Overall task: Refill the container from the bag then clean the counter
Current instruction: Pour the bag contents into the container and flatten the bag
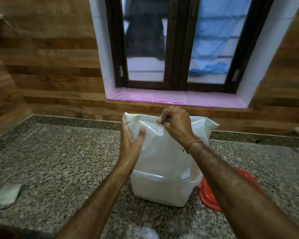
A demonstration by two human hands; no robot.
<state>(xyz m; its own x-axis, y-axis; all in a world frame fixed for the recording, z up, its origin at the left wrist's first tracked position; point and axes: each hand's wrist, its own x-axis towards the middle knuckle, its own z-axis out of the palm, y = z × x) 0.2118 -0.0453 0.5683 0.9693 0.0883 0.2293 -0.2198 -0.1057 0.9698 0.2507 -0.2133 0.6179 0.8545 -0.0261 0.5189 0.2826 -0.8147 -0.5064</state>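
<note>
**Item, step in hand:** refilling. The milky, square-sided translucent plastic container [162,190] is standing uncovered on the speckled grey granite counter [67,161]. A white translucent plastic bag [169,152] is standing upended in it. The bag's lower end is sitting inside the container's rim and its upper end is being held straight above the container. The fill level is not showing clearly through the cloudy walls.

**Grips:**
- The right hand [177,125] is working above the container, its fingers curling tight and pinching the bag's top edge.
- The left hand [129,140] is working above the container's left side. It is lying nearly flat along the bag's left edge, fingers almost straight and thumb pressing the near face. It is steadying the bag rather than clenching it.

**Next move, judged:** shaking or lifting the bag is likely needed so the remainder drops. The bag's mouth is needing to stay inside the rim, or the contents are going to spill onto the counter.

**Also present:**
- A flat red plastic lid [207,199] is lying just right of the container, touching its base.
- A crumpled pale grey cloth [3,195] is lying well to the container's left, presumably waiting for the wiping step.
</note>
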